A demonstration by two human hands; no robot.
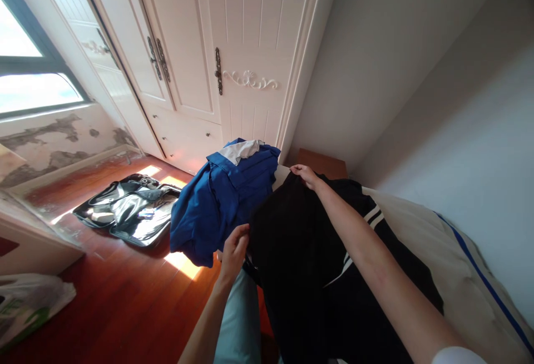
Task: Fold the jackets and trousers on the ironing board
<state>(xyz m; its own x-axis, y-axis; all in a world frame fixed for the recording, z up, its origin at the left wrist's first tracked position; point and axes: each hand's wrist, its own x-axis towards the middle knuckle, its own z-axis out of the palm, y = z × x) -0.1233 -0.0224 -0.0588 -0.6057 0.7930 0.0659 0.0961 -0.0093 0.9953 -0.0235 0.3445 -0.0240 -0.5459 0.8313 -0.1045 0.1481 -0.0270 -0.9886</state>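
A black garment with white stripes (292, 241) lies spread over the edge of the bed, part of it hanging down in front of me. My left hand (234, 250) pinches its left edge, fingers closed on the cloth. At its far edge my right hand (306, 176) grips the fabric between thumb and fingers, the arm reaching across the garment. Just beyond my hands is a heap of blue clothing (225, 197) with a white piece (242, 151) on top. What kind of garment the black one is, I cannot tell.
An open suitcase (133, 208) with things inside lies on the red wooden floor (125, 297). White wardrobe doors (254, 30) rise behind the blue heap. The bed's beige cover (417, 230) extends right to the wall. A plastic bag (35, 303) sits at lower left.
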